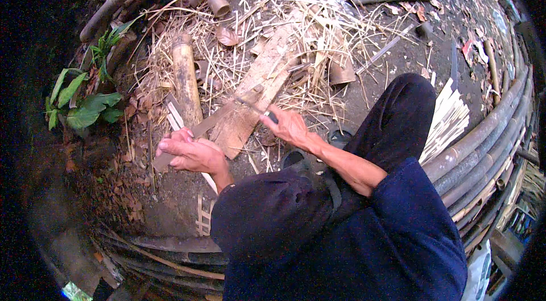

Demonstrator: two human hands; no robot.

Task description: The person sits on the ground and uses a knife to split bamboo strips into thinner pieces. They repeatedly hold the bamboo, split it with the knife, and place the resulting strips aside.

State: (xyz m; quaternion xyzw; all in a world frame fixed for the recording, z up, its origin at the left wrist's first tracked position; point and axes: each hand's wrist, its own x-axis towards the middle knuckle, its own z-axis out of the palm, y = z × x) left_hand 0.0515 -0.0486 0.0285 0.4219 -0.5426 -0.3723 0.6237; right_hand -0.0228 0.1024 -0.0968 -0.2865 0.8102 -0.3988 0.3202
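Note:
My left hand point(196, 156) is closed around a flat, brownish bamboo strip point(213, 120), whose far end slants up to the right over a wooden plank point(234, 135). In my right hand point(291, 128) is a knife point(248, 103) with a dark handle. Its blade lies across the strip near that far end; whether it has cut in cannot be made out. The plank lies on the ground beneath, its upper part partly covered by pale shavings point(318, 36). To the left of the strip is a thick yellowish bamboo piece point(186, 76).
Long bamboo poles point(478, 156) line the right side, and others point(182, 244) lie at the lower left. A bundle of pale split strips point(446, 122) rests beside my right knee. Green leafy plants point(91, 110) grow at left. Short bamboo pieces point(341, 71) lie among the shavings.

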